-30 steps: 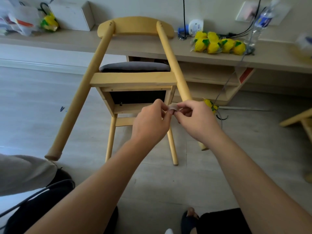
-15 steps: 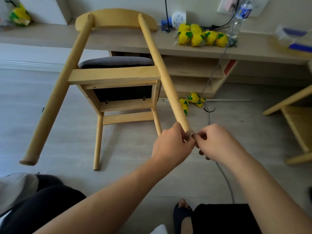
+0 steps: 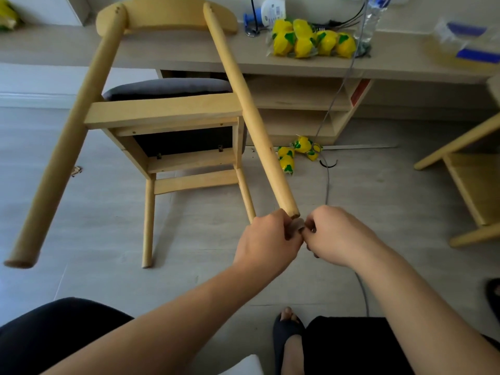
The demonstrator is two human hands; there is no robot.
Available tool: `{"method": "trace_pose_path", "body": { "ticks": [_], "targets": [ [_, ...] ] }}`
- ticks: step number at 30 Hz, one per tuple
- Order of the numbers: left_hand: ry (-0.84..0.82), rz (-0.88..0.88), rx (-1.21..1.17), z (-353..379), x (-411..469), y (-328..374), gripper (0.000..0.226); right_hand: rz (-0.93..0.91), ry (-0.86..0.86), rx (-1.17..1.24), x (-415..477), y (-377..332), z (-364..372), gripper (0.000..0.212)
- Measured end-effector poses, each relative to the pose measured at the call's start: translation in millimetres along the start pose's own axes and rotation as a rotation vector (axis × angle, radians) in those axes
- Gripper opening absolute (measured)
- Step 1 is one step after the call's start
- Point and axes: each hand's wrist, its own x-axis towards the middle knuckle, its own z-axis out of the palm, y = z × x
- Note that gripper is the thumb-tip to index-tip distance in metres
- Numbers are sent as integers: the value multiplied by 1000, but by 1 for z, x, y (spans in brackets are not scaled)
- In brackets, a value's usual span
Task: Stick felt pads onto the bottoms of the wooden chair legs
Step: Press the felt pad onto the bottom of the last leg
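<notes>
A light wooden chair (image 3: 165, 112) with a grey seat cushion lies tipped toward me, its two long back legs pointing at me. The right long leg (image 3: 251, 125) ends just above my hands. A small grey felt pad (image 3: 297, 224) sits pinched between the fingertips of both hands, right below that leg's end. My left hand (image 3: 266, 239) and my right hand (image 3: 335, 234) meet around the pad. The left long leg's (image 3: 54, 169) bottom end is at the left edge; I cannot tell whether a pad is on it.
A low wooden bench or shelf unit (image 3: 297, 66) runs along the wall, carrying yellow packets (image 3: 311, 40), a water bottle and cables. More yellow packets (image 3: 295, 152) lie on the floor. Another wooden chair (image 3: 470, 174) is at the right. A grey cable (image 3: 327, 182) trails across the floor.
The view has shifted so the chair sits higher and left. My hands, holding the pad, came down from in front of the seat to the end of the right long leg.
</notes>
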Motion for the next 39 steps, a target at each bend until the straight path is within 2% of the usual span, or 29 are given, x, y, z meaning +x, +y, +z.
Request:
{"method": "trace_pose_path", "body": {
  "ticks": [4, 10, 18, 22, 29, 33, 39],
  "targets": [
    [55, -72, -19, -1, 0, 0, 26, 13, 22, -29, 6, -4, 2, 21],
    [63, -54, 168, -3, 5, 1, 44, 47, 115, -74, 8, -4, 5, 25],
    [41, 35, 334, -5, 9, 2, 40, 39, 136, -78, 9, -8, 6, 28],
    [45, 45, 337, -7, 8, -3, 34, 58, 118, -112, 8, -12, 11, 19],
    [70, 181, 413, -7, 7, -7, 24, 83, 124, -83, 9, -12, 14, 8],
    [70, 215, 474, -10, 7, -7, 22, 41, 114, -26, 7, -6, 13, 13],
    [85, 302, 533, -15, 7, -16, 15, -38, 198, -81, 18, 9, 22, 14]
  ]
}}
